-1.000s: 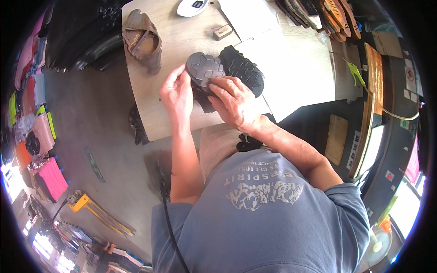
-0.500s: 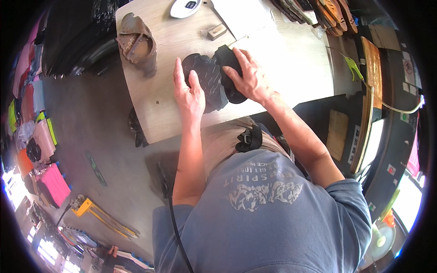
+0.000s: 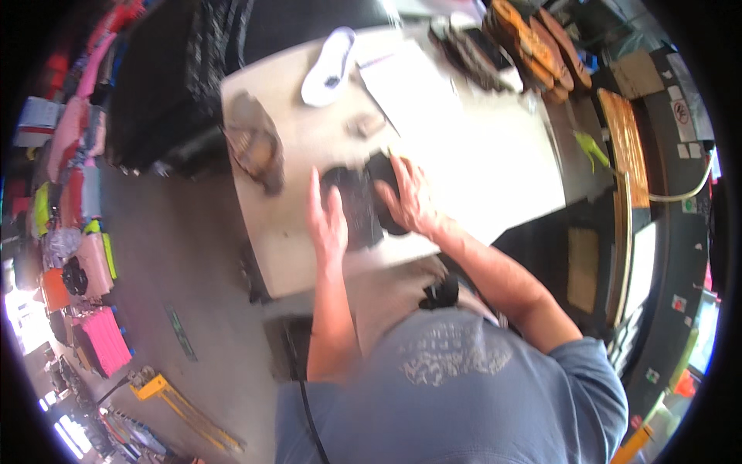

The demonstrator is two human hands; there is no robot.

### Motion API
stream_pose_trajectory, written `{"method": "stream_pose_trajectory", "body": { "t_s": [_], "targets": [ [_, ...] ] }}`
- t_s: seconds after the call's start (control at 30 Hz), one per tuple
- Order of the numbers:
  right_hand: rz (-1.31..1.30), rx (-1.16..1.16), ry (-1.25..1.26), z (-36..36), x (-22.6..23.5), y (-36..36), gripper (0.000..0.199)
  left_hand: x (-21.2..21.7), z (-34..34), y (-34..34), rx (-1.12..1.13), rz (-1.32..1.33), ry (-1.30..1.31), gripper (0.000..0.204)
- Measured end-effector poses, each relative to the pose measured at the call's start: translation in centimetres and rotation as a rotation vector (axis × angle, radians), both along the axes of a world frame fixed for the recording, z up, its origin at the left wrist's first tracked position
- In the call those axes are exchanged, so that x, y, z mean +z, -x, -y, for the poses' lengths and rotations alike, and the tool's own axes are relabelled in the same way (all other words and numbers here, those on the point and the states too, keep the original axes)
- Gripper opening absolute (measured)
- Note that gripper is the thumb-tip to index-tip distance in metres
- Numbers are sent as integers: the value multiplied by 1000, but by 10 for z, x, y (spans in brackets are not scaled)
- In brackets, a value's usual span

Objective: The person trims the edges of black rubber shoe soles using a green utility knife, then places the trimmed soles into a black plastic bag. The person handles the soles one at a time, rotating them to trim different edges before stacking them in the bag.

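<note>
Two dark pieces lie side by side on the pale table. They look like black shoe parts, but motion blur hides their exact kind. At the outer left edge of the left black piece, my left hand is open, with its fingers stretched out and the thumb apart. My right hand rests on the right black piece, its fingers long and spread over the outer edge and the thumb on top. Whether either hand grips from below is hidden.
Left on the table lies a brown leather shoe upper. Beyond my hands are a white insole, a small tan block and a white sheet. Orange-brown soles are piled at the far right. A lime-green air gun hangs beyond the right edge.
The whole view has shifted, so the table and hands appear lower and the white insole shows fully. Both hands stay at the black pieces, in much the same pose.
</note>
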State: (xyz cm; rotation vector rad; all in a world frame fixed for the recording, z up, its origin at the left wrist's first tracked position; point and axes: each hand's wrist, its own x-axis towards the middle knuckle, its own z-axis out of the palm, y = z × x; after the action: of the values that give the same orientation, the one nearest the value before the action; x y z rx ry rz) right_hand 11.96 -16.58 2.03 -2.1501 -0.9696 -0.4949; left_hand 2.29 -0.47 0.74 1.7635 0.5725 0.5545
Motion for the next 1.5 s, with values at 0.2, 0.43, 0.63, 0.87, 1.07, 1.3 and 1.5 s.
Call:
{"method": "stream_pose_trajectory", "body": {
  "t_s": [0.2,0.43,0.63,0.87,1.07,1.3,1.5],
  "targets": [
    [-335,64,49,57,39,-11,57,29,-9,11,288,77,237,54],
    [-662,54,-175,170,66,-9,41,190,23,-3,325,555,330,48],
    [-700,78,-224,232,90,3,32,400,100,-56,-691,1351,580,36],
    [-699,146,-115,327,118,31,30,482,229,-66,-944,650,-851,23],
    [-753,37,-240,393,140,49,31,323,280,3,-1781,-223,-448,20],
    [-952,-133,-667,409,125,69,29,138,238,92,-1689,-1266,-775,25],
    [-972,-172,-491,374,109,78,30,127,153,180,-1367,-1252,-689,40]
  ]
}}
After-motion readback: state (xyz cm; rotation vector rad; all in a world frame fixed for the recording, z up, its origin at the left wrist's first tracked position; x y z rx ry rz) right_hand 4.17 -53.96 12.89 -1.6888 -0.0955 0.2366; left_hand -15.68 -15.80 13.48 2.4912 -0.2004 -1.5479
